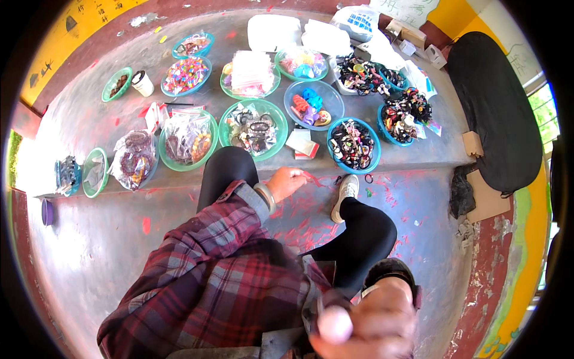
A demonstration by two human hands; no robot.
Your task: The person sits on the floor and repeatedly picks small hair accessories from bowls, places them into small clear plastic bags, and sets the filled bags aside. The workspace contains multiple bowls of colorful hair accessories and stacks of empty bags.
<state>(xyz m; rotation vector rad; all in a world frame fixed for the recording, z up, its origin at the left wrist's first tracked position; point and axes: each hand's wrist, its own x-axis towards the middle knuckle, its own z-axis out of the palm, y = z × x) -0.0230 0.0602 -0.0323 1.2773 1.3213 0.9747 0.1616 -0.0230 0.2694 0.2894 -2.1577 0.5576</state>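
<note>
The thin red strip (313, 179) shows at your left fingertips, up and to the left of your right hand (372, 320), which is nearest the camera and too blurred to tell how open it is or whether it has hold of anything. Your left hand (286, 182) is the nearer one to the strip; its fingers are partly curled, but you cannot tell if they pinch it. The strip's long axis seems to slant rightward toward the white shoe (347, 191). Beyond are a white-and-red packet (303, 145) and a blue bowl (359, 170).
</note>
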